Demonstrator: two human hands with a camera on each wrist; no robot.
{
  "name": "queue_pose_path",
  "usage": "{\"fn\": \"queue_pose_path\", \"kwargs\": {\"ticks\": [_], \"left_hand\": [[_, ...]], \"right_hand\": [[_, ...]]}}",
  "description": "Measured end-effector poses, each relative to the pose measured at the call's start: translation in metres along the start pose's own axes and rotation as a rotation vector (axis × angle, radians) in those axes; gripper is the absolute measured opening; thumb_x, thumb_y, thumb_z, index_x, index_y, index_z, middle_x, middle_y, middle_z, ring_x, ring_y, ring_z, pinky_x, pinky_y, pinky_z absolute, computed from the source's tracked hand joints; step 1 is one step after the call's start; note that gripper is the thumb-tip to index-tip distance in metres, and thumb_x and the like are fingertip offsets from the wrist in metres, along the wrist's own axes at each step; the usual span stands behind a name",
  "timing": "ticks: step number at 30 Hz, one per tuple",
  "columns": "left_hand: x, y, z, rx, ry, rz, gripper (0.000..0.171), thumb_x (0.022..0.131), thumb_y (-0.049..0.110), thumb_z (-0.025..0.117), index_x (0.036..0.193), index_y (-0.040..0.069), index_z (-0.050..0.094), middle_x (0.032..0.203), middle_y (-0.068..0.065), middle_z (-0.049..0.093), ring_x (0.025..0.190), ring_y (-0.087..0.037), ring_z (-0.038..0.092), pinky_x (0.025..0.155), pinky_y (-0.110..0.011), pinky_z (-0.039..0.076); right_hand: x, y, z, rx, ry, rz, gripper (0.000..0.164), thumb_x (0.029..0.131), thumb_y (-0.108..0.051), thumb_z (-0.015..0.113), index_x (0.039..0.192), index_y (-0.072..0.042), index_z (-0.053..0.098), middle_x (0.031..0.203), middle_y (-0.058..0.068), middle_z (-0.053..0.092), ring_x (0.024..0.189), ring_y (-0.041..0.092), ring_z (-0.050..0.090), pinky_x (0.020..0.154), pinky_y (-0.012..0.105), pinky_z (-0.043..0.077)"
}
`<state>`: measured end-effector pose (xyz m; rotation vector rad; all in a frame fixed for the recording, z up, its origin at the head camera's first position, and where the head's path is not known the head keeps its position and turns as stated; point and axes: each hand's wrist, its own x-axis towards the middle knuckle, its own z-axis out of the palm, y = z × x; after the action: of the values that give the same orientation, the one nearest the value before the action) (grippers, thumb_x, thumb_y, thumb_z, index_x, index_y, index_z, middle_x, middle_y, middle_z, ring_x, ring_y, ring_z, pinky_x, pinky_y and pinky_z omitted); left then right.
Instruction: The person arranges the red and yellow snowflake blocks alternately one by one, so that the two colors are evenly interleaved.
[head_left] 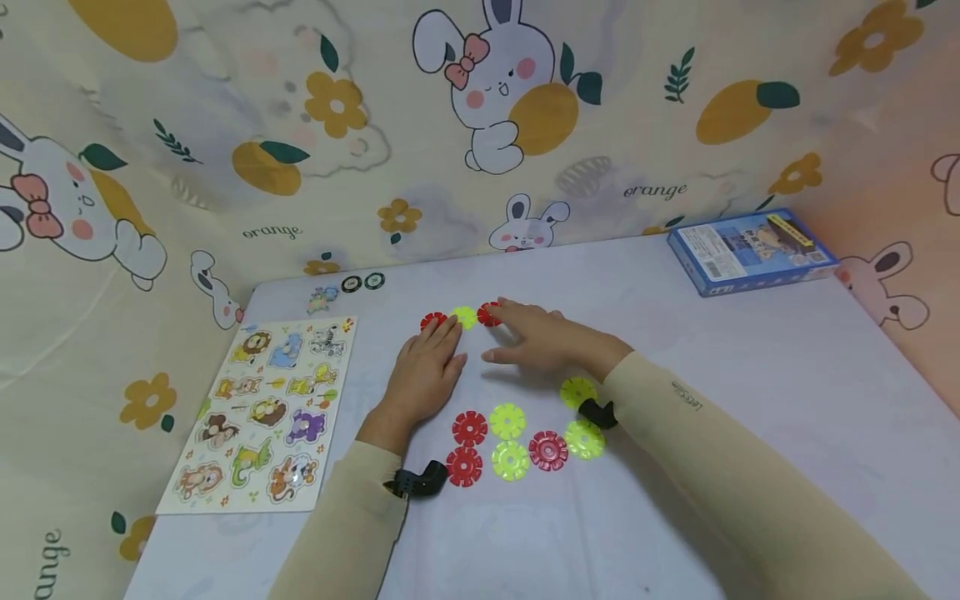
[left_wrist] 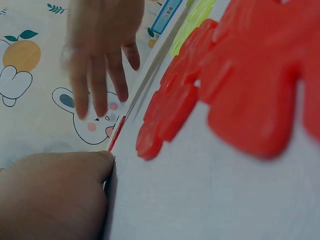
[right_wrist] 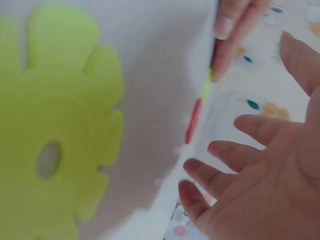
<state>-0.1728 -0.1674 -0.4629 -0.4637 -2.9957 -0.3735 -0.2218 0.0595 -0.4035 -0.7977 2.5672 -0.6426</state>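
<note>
In the head view, a back row holds a red notched plastic disc [head_left: 432, 320], a yellow-green notched disc [head_left: 466, 317] and another red disc [head_left: 490, 314]. My left hand [head_left: 420, 379] lies palm down with its fingertips on the left red disc, at the edge of the yellow-green one. Fingers spread, my right hand [head_left: 551, 337] reaches over the right red disc, its index fingertip overlapping it. Closer to me are several more discs, including a red one [head_left: 548, 451] and a yellow-green one [head_left: 510, 461]. The right wrist view shows my right hand [right_wrist: 265, 185] with nothing in its palm.
A white sheet of animal pictures [head_left: 258, 417] lies on the left. Behind it are two small dark round pieces [head_left: 363, 283] and a small animal-shaped piece [head_left: 322, 299]. At the back right sits a blue box [head_left: 752, 252]. A patterned cloth [head_left: 450, 200] hangs behind the white table [head_left: 720, 375].
</note>
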Motion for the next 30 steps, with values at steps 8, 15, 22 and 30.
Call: {"fn": "queue_pose_path", "kwargs": {"ticks": [8,15,22,30], "left_hand": [[0.002,0.000,0.001,0.003,0.003,0.002,0.060,0.098,0.043,0.045,0.151,0.019,0.032,0.156,0.003,0.025,0.143,-0.021,0.014,0.112,-0.046,0.016],[0.001,0.000,0.001,-0.008,-0.005,-0.002,0.060,0.098,0.043,0.046,0.151,0.018,0.032,0.156,0.002,0.025,0.143,-0.021,0.013,0.112,-0.046,0.016],[0.001,0.000,0.001,-0.012,-0.002,0.003,0.060,0.098,0.043,0.046,0.151,0.018,0.032,0.156,0.003,0.025,0.143,-0.021,0.013,0.112,-0.046,0.016],[0.001,0.000,0.000,-0.015,0.001,0.001,0.060,0.098,0.043,0.046,0.151,0.018,0.032,0.156,0.002,0.025,0.143,-0.021,0.014,0.112,-0.046,0.016]], "right_hand": [[-0.048,0.012,-0.012,0.424,0.077,-0.101,0.061,0.091,-0.056,0.054,0.146,-0.039,0.035,0.148,-0.006,0.037,0.131,0.022,0.039,0.100,0.056,0.036],[-0.095,0.048,0.000,0.594,0.063,-0.161,0.048,0.099,-0.039,0.046,0.145,-0.030,0.039,0.142,0.003,0.046,0.129,0.027,0.043,0.103,0.059,0.030],[-0.125,0.081,0.015,0.484,0.089,-0.119,0.055,0.093,-0.031,0.062,0.143,-0.017,0.044,0.142,-0.002,0.047,0.131,0.020,0.039,0.103,0.053,0.033],[-0.126,0.078,0.024,0.263,0.105,-0.103,0.050,0.083,-0.036,0.075,0.129,-0.023,0.058,0.140,-0.009,0.040,0.132,0.015,0.030,0.107,0.046,0.030]]}}
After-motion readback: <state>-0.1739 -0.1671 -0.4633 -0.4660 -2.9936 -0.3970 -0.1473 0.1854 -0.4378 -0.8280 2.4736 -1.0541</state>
